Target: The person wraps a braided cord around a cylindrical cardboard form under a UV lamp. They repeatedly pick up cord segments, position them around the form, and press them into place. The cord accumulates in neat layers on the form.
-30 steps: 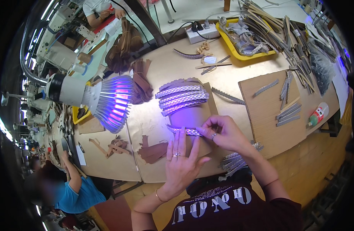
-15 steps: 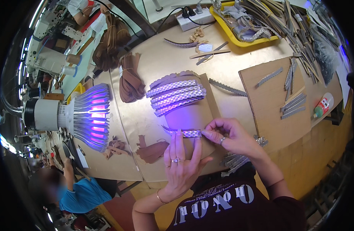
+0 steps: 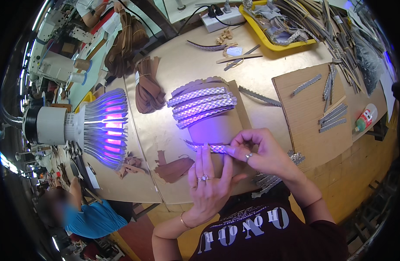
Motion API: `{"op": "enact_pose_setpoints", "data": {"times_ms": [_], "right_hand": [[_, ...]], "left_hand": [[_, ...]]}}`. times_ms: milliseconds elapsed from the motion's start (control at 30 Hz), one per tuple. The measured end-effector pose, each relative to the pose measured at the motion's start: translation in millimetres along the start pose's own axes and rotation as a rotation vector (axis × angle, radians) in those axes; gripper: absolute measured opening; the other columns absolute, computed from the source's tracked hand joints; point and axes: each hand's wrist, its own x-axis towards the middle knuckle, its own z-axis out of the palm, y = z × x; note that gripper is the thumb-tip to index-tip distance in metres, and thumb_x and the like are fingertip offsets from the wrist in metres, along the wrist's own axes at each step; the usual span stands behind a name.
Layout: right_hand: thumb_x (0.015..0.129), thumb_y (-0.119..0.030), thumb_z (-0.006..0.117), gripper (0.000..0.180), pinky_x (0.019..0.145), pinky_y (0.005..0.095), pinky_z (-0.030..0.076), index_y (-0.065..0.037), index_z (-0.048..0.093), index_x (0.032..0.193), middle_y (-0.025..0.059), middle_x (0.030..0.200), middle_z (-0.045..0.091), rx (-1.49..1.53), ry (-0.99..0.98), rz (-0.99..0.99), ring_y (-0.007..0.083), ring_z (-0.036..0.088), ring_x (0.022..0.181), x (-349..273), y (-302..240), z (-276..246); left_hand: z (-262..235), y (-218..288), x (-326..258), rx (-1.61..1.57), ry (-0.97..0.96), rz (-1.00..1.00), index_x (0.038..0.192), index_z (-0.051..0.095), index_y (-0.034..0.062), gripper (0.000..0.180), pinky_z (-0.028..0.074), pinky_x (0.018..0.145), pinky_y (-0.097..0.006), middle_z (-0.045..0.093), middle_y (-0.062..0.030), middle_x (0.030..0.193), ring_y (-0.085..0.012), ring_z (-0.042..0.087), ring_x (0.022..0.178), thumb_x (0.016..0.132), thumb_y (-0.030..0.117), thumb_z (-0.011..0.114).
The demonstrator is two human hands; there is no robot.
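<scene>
A short silvery braided strip lies across a cardboard piece. From below, my left hand reaches up with fingers stretched out, its fingertips resting on the strip's lower edge. My right hand pinches the strip's right end between thumb and fingers. The strip's left end tapers and shows a dark edge. Farther up the same cardboard, several braided strips lie side by side in a gentle arc, lit violet, below a scalloped edge.
At left hangs a finned lamp glowing violet. Brown strap bundles and brown scraps lie nearby. A cardboard sheet with braided pieces is at right, a green bottle beyond. A yellow tray stands far right. Another person sits lower left.
The whole view has shifted slightly. My right thumb has moved a little inward over the strip's right end. My left fingers stay on the strip.
</scene>
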Motion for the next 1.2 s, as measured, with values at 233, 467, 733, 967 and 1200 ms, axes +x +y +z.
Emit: {"op": "enact_pose_setpoints", "data": {"times_ms": [233,467,733,967,1200], "right_hand": [[0.088,-0.014,0.070,0.018,0.053,0.0210,0.038,0.003,0.066,0.084,-0.0036,0.066,0.057,-0.072,0.039,-0.091,0.0021,0.045,0.060,-2.2,1.8,-0.2],[0.089,-0.016,0.070,0.020,0.058,0.0217,0.042,0.003,0.065,0.086,-0.0013,0.071,0.060,-0.061,0.038,-0.087,0.0036,0.049,0.064,-2.9,6.7,-1.7],[0.089,-0.018,0.070,0.021,0.057,0.0224,0.041,0.002,0.066,0.086,-0.0015,0.070,0.059,-0.055,0.032,-0.065,0.0037,0.047,0.063,-0.5,12.9,-1.4],[0.089,-0.019,0.071,0.021,0.053,0.0236,0.037,0.001,0.066,0.082,-0.0031,0.063,0.054,-0.062,0.032,-0.013,0.0041,0.042,0.059,2.1,14.8,-1.2],[0.089,-0.021,0.071,0.023,0.052,0.0239,0.036,0.000,0.065,0.081,-0.0029,0.062,0.052,-0.120,0.043,0.006,0.0042,0.042,0.059,4.3,16.6,0.4]], "left_hand": [[-1.0,1.0,0.7,0.030,0.002,-0.006,0.121,0.065,0.0145,0.055,0.040,0.093,-0.040,0.051,-0.0301,0.134,-0.0373,0.053,0.119,0.088,0.058,0.057],[-0.2,1.3,0.6,0.034,-0.001,-0.005,0.120,0.065,0.0146,0.056,0.040,0.092,-0.040,0.051,-0.0310,0.132,-0.0377,0.054,0.119,0.088,0.059,0.056],[3.8,-1.2,-1.9,0.005,0.031,0.012,0.121,0.065,0.0120,0.062,0.035,0.094,-0.041,0.046,-0.0301,0.137,-0.0359,0.052,0.117,0.082,0.060,0.064],[9.6,-6.5,-3.2,-0.073,0.096,0.038,0.120,0.065,0.0081,0.071,0.036,0.088,-0.041,0.047,-0.0320,0.135,-0.0356,0.054,0.111,0.076,0.063,0.070],[16.1,-5.5,-4.5,-0.043,0.151,0.046,0.119,0.065,0.0076,0.070,0.036,0.088,-0.041,0.046,-0.0323,0.137,-0.0355,0.053,0.110,0.074,0.061,0.073]]}}
